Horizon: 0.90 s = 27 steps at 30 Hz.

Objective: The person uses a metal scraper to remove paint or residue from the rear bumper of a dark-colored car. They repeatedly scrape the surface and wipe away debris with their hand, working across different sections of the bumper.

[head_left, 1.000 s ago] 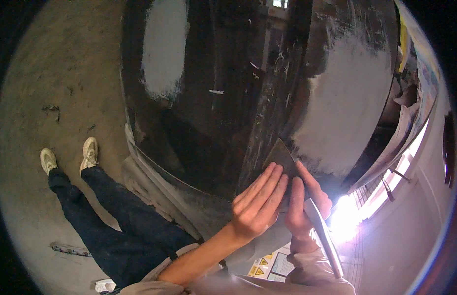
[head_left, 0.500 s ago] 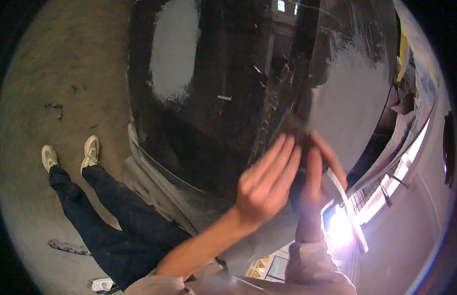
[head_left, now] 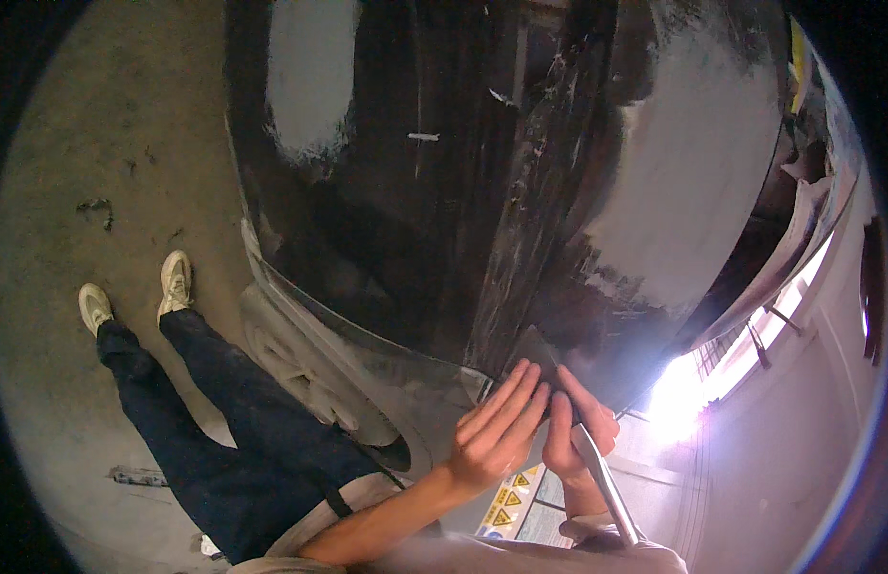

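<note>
A dark car body panel (head_left: 386, 230) spreads out before me, with grey patches of filler or primer on it, one on the left (head_left: 310, 77) and a larger one on the right (head_left: 688, 182). My left hand (head_left: 496, 426) has its fingers straight and close together on a dark flat scraper-like piece (head_left: 536, 346), at the panel's near edge. Close by on the right, my right hand (head_left: 578, 430) has its fingertips at the same piece. A long thin pale strip (head_left: 606, 483) sticks out of the right hand toward me; its full shape is hidden.
A dusty wheel (head_left: 296, 368) lies below the panel's left edge. Yellow warning labels (head_left: 509, 502) show under my arms. A bright lamp (head_left: 678, 397) glares at the right, beside a pale wall (head_left: 798, 430). My shoes (head_left: 176, 279) stand on the brown floor (head_left: 128, 124).
Both hands have come toward me, from the side of the right grey patch to the panel's near edge. The dark piece and the pale strip have moved with them. The view has shifted slightly.
</note>
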Available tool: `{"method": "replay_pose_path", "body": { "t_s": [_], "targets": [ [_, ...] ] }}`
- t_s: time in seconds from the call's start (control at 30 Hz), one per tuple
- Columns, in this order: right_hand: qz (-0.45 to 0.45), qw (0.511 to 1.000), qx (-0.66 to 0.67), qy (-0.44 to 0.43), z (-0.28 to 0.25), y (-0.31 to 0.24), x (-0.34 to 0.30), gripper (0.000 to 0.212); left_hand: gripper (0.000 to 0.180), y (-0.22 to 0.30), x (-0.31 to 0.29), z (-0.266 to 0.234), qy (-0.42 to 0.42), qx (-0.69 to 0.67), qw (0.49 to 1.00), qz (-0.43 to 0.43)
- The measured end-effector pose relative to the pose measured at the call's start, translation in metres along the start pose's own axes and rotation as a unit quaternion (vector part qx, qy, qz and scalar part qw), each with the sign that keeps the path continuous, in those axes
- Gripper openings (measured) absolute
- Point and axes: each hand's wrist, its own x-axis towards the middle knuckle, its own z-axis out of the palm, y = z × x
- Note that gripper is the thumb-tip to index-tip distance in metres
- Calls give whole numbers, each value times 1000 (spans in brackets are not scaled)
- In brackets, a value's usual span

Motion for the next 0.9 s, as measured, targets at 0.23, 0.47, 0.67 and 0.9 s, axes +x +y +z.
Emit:
{"method": "replay_pose_path", "body": {
  "t_s": [0.23, 0.47, 0.67, 0.9],
  "targets": [
    [-73, 997, -15, 24, 12, 8, -6, 33, 36, -10, -11, 4, 16, -2, 1000, 7],
    [-92, 995, -20, 26, 14, 8, 3, 33, 28, -19, 2, 9, 46, 9, 998, 51],
    [-111, 993, -19, 26, -2, -3, 29, 33, 31, -6, 25, 3, 22, 25, 998, 53],
    [-95, 995, -5, 38, -2, -13, 38, 31, 33, -6, 31, 5, 48, 13, 998, 46]
  ]
}}
